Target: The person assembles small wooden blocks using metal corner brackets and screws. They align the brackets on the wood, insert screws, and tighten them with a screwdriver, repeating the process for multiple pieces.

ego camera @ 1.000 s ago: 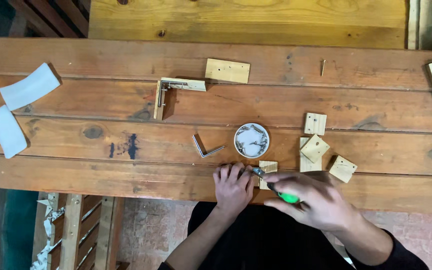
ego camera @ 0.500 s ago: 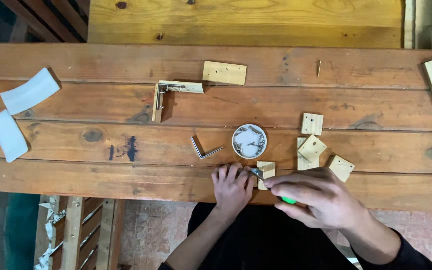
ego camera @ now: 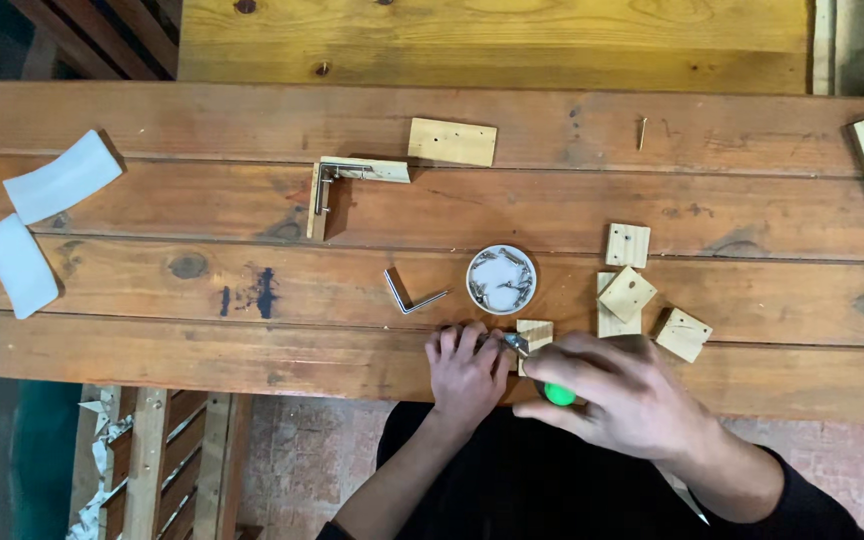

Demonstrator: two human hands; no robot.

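Observation:
At the near edge of the wooden workbench [ego camera: 252, 340], my left hand [ego camera: 464, 368] presses down on something small next to a small wooden block [ego camera: 536, 332]. My right hand [ego camera: 617, 395] grips a green-handled screwdriver [ego camera: 555, 393], its metal tip pointing at the spot beside the block, close to my left fingers. What lies under my left fingers is hidden. Just beyond the block stands a small round white dish [ego camera: 501, 280] holding several screws.
A bent metal bracket [ego camera: 409, 296] lies left of the dish. Several small wooden squares [ego camera: 627, 294] sit to the right. Farther back are an L-shaped wooden corner [ego camera: 337, 185], a wood piece [ego camera: 452, 141], a loose screw [ego camera: 641, 131]. Two white curved pieces [ego camera: 37, 220] lie far left.
My right hand has slid slightly toward me and to the right with the screwdriver. My left hand stays pressed in the same spot.

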